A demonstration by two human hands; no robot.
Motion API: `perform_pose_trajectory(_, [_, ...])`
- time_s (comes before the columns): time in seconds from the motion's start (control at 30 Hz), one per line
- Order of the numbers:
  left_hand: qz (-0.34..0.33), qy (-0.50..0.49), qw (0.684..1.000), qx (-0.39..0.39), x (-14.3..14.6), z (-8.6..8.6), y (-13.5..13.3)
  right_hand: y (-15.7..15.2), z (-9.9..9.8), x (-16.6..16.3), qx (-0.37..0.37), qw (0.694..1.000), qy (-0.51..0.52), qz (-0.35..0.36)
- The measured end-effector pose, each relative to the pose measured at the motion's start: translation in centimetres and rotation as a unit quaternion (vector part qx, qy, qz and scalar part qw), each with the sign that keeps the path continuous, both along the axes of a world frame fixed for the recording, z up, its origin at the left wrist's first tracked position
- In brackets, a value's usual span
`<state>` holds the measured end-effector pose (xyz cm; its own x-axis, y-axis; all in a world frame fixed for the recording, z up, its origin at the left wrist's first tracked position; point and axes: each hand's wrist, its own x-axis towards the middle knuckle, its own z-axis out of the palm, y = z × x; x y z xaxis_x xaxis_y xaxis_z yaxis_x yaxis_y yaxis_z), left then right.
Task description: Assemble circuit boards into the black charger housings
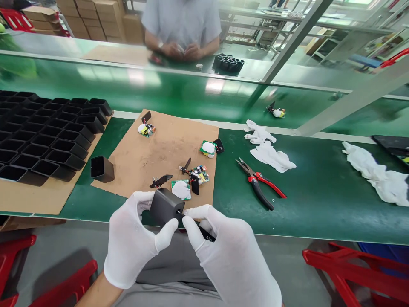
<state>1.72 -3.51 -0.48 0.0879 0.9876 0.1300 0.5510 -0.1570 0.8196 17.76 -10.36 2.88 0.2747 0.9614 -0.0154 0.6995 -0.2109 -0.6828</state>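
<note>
Both my hands wear white gloves and meet over my lap at the table's near edge. My left hand (134,243) grips a black plastic charger housing (164,205) between thumb and fingers. My right hand (230,251) pinches a thin black tool (204,232) whose tip touches the housing. Just beyond, on a brown cardboard sheet (159,157), lie several small green circuit boards (200,174) with white parts and black end caps (161,181).
Rows of empty black housings (47,136) fill the left, and one lone housing (101,168) stands apart. Red-handled pliers (260,185) and white cloths (268,151) lie to the right. Another person works across the green conveyor (182,25). Red stools sit below.
</note>
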Motion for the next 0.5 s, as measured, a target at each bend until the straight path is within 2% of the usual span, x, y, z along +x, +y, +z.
perform_pose_trajectory(0.27, [-0.009,-0.019,0.999,-0.038,-0.34,-0.45,-0.02,0.16,0.15,-0.13,0.037,0.999,-0.004,-0.004])
perform_pose_trajectory(0.5, [-0.019,0.052,0.998,0.044,-0.45,-0.77,-0.35,0.09,-0.11,-0.22,0.039,0.999,-0.012,-0.012])
